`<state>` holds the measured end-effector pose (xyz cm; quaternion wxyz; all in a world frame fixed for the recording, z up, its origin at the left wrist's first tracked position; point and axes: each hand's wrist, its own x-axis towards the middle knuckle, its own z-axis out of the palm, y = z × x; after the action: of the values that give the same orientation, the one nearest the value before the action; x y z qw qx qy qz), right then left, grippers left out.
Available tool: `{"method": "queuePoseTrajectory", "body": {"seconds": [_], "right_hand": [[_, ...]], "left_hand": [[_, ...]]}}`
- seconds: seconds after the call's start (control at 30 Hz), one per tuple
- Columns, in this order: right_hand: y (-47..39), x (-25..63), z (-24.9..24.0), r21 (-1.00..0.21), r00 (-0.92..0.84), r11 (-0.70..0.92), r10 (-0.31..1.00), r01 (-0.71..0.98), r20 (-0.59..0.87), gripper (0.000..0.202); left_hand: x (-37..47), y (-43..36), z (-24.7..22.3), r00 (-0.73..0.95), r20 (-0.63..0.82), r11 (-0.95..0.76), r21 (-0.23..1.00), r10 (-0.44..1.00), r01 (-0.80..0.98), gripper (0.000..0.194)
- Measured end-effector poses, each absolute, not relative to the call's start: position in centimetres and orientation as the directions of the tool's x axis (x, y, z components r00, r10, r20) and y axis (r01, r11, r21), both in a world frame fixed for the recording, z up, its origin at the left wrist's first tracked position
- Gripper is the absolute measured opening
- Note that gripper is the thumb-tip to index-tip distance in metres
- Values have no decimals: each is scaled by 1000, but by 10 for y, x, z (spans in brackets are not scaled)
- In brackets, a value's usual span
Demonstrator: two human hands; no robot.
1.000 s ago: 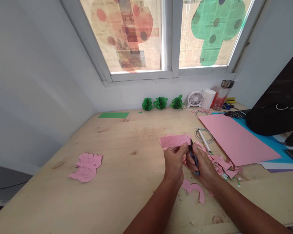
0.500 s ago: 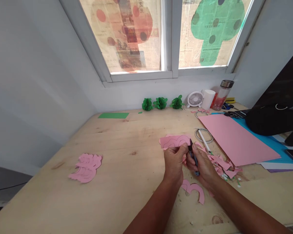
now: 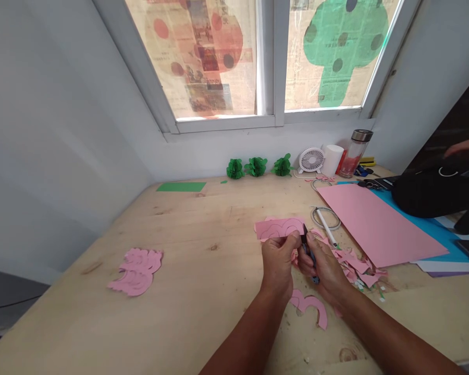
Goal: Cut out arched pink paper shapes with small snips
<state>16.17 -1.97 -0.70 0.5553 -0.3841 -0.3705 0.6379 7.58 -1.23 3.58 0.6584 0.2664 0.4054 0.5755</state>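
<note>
A strip of pink paper [image 3: 275,228] with curved pencil outlines is pinched between the thumb and fingers of my left hand [image 3: 278,260]. My right hand [image 3: 325,263] is closed round scissors [image 3: 313,259] with dark blades and blue-grey handles. The blades point away from me at the strip's right end; whether they touch the paper I cannot tell. Below the hands lies a wavy pink cutout [image 3: 310,303], partly covered by my left wrist. Pink paper scraps [image 3: 357,263] are heaped just right of my right hand.
Pink cutouts [image 3: 138,271] are piled at left. On the right lie a large pink sheet [image 3: 379,224], a white pen [image 3: 326,227] and a black bag [image 3: 433,190], with another person's hand [image 3: 465,147] above it. Green paper shapes [image 3: 255,166], a fan [image 3: 311,159] and a bottle [image 3: 355,153] line the wall.
Another person's hand has come into view at the right edge, over the black bag. My own hands, the strip and the scissors have hardly moved.
</note>
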Motion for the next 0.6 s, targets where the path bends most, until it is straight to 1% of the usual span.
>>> {"method": "queuePoseTrajectory", "body": {"seconds": [0.1, 0.2, 0.6], "right_hand": [[-20, 162, -8, -903, -80, -103, 994, -418, -76, 50], [-19, 161, -8, -907, -76, -99, 994, -409, -74, 51], [-20, 162, -7, -898, -62, -122, 992, -422, -106, 46]], "left_hand": [[76, -12, 36, -29, -238, 184, 817, 971, -547, 32], [76, -12, 35, -32, -241, 184, 816, 970, -548, 33], [77, -13, 34, -41, -182, 128, 821, 983, -556, 29]]}}
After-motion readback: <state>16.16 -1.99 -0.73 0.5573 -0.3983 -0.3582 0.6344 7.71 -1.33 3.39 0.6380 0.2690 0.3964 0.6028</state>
